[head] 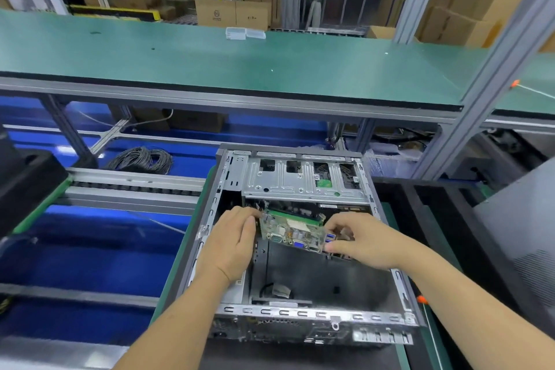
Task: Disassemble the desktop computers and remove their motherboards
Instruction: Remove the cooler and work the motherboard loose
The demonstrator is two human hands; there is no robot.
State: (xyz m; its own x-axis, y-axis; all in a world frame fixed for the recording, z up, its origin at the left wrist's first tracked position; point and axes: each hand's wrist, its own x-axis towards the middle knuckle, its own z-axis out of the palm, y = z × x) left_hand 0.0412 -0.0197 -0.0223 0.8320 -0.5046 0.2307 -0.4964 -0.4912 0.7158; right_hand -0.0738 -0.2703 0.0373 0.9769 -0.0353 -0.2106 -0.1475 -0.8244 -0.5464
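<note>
Gripping a green motherboard [292,231] from both ends, the two hands work inside an open grey metal desktop computer case [300,314] that lies on its side on the worktop. The left hand [237,245] holds the board's left edge, its fingers curled over the top of the board and its thumb lying along the near side. The right hand [360,242] pinches the board's right end between thumb and bent fingers, just beside the blue ports on the board's metal connector strip. The motherboard is tilted up on edge, its connector side facing the camera, raised above the dark floor of the case and sitting just in front of the silver perforated drive cage [303,180] that spans the far part of the case. A short black cable [274,290] lies on the case floor near the rear panel, which faces the person with its row of slots and ports.

The case rests on a dark mat edged by a green strip. To the left run blue conveyor surfaces [90,252] and grey aluminium rails, with a coil of grey wire [141,159] lying beyond them. A black block [27,186] sits at the far left. Above, a long green shelf [210,63] on an aluminium frame carries a small clear plastic box [244,33]. Brown cardboard boxes [231,12] stand stacked behind it. A grey panel [522,225] leans at the right.
</note>
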